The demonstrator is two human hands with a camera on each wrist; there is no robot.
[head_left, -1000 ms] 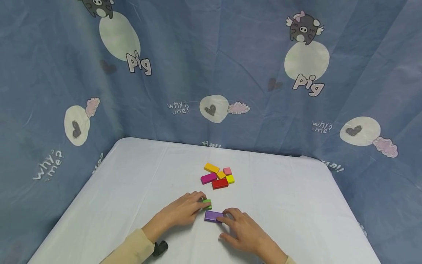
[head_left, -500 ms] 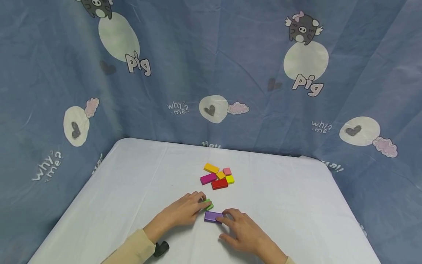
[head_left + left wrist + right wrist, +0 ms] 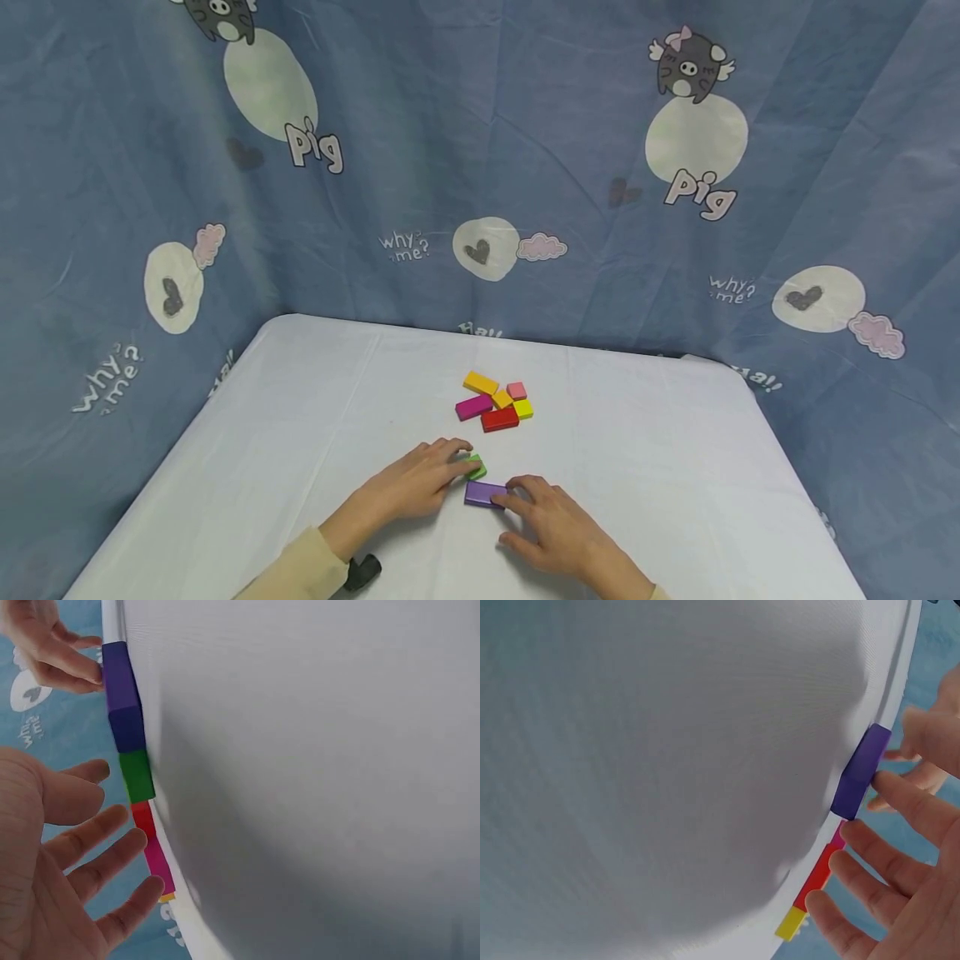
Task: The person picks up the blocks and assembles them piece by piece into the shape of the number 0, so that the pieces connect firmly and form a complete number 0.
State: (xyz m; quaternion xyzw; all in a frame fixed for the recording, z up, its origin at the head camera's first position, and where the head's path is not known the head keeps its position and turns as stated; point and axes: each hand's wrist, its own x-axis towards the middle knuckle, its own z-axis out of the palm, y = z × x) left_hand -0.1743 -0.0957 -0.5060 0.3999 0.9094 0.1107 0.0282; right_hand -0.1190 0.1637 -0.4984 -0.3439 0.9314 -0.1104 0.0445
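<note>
My left hand [image 3: 411, 485] rests a straight index fingertip on a small green block [image 3: 478, 469], just beyond the purple one. In the left wrist view, that hand's fingers [image 3: 112, 859] spread loosely apart. Across from it, my right hand [image 3: 558, 529] touches the top of a purple rectangular block [image 3: 480, 494] with its index fingertip, thumb held apart. The right wrist view shows the purple block [image 3: 862, 772] right at the extended fingertips, with nothing gripped in the palm. The green block is hidden there.
Farther back lies a cluster of blocks: an orange bar [image 3: 481, 382], a small orange block [image 3: 502, 399], pink [image 3: 517, 390], yellow [image 3: 523, 409], magenta [image 3: 474, 407] and red [image 3: 500, 419]. A white cloth [image 3: 660, 450] covers the table; a printed blue curtain [image 3: 577, 208] hangs behind.
The green block has turned at an angle and shifted slightly right under my left fingertip. My right hand and the purple block stay nearly still.
</note>
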